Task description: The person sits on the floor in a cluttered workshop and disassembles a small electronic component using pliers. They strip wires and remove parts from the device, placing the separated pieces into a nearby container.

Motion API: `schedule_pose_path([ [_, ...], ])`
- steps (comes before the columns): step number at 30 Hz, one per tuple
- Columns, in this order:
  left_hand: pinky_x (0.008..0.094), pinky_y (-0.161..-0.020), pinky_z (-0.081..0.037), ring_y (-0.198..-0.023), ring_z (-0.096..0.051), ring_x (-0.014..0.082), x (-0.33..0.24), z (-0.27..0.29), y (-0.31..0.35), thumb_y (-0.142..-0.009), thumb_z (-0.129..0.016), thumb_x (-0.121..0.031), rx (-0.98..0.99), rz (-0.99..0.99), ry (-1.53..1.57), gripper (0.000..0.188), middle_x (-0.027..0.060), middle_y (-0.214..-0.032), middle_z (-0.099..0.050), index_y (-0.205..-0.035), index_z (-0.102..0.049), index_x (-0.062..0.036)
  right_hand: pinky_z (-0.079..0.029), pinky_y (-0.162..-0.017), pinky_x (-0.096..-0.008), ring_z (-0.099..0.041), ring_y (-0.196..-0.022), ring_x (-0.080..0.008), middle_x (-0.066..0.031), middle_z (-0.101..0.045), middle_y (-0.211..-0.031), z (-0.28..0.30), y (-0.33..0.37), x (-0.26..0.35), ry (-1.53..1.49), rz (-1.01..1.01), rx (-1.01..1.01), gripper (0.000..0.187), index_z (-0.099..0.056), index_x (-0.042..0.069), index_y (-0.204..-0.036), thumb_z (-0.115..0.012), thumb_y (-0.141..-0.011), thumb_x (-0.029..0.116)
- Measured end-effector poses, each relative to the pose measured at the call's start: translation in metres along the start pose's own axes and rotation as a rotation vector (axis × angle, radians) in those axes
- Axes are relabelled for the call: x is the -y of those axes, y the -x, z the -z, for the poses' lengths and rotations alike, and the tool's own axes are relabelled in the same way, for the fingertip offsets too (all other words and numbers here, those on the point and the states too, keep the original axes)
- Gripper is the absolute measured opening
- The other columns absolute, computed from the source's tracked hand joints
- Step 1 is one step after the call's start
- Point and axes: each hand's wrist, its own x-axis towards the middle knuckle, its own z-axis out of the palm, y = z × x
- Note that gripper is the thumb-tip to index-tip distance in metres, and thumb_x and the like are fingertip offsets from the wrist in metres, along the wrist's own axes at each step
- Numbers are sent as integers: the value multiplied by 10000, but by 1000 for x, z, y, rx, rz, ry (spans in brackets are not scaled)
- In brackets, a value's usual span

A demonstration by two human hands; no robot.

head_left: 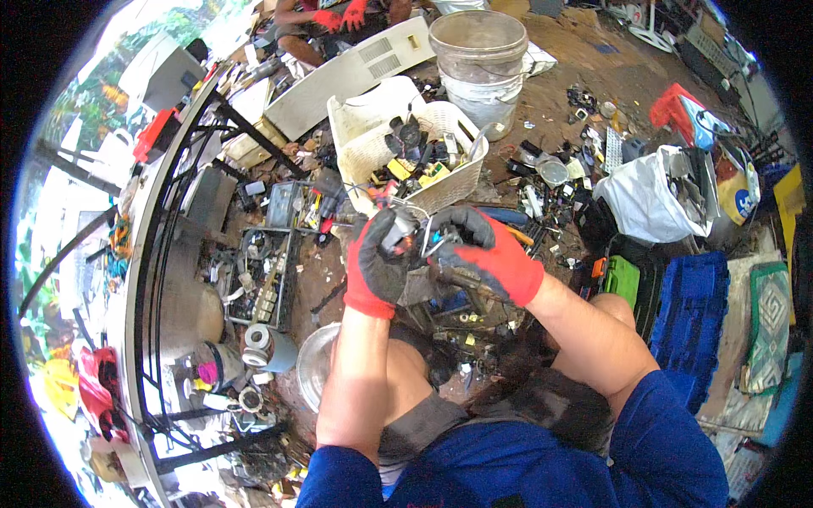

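Note:
My left hand (378, 264), in a red glove with a dark grey palm coating, is closed around a small silvery-grey part (398, 240) with a spot of orange-red on it. Close beside it, my right hand (484, 252) in a matching glove has its fingers curled in a pinch. A thin pale metal or wire loop and a bit of blue show at those fingertips, but their kind is too small to tell. Just beyond both hands stands a cream plastic basket (449, 196) holding yellow and black electrical pieces.
A grimy white bucket (477, 63) stands behind the basket. Another person's red-gloved hands (340, 17) show at the top. Left are a grey crate (286, 292) of parts and a metal frame (161, 212); right, a white sack (648, 199) and blue plastic case (690, 330). Scrap litters the ground.

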Motion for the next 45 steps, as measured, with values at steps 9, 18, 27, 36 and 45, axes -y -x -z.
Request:
schedule_pose_path([
  [9, 286, -683, -543, -846, -665, 155, 11, -24, 6, -921, -672, -146, 114, 147, 58, 316, 66, -993, -676, -1208, -576, -58, -517, -959, -346, -630, -1089, -201, -79, -626, -1211, -21, 9, 8, -211, -25, -6, 375, -520, 43, -1317, -599, -952, 70],
  [18, 264, -689, -513, -808, -633, 120, -7, -10, 1, -874, -643, -88, -153, -372, -672, 331, 30, -986, -673, -1196, -631, -12, -518, -895, -309, -606, -1065, -139, -54, -626, -1145, -5, 16, 27, -122, -76, -47, 322, -549, 27, -1232, -620, -922, 72],
  [27, 338, -707, -530, -795, -657, 188, 8, 2, -20, -931, -602, -109, -279, -595, -417, 143, 57, -869, -660, -1011, -676, -17, -420, -990, -300, -538, -1086, -133, -60, -583, -1093, -46, 18, 16, 376, 154, 6, 358, -578, 18, -1110, -702, -774, 37],
  [36, 335, -731, -517, -813, -645, 168, -27, 46, -48, -953, -613, -218, -588, -675, -251, 247, 59, -974, -694, -1110, -698, -47, -483, -919, -348, -613, -1023, -218, -117, -631, -1082, -92, 66, 15, 495, 84, 177, 439, -587, 33, -1144, -786, -760, 105],
  [45, 362, -820, -558, -870, -661, 198, -64, 72, -16, -984, -521, -271, -189, -447, -145, 377, 60, -1020, -676, -1278, -610, -53, -529, -936, -420, -638, -1083, -279, -141, -626, -1173, -11, 28, -4, -534, -195, -68, 523, -457, 73, -1353, -671, -878, 124],
])
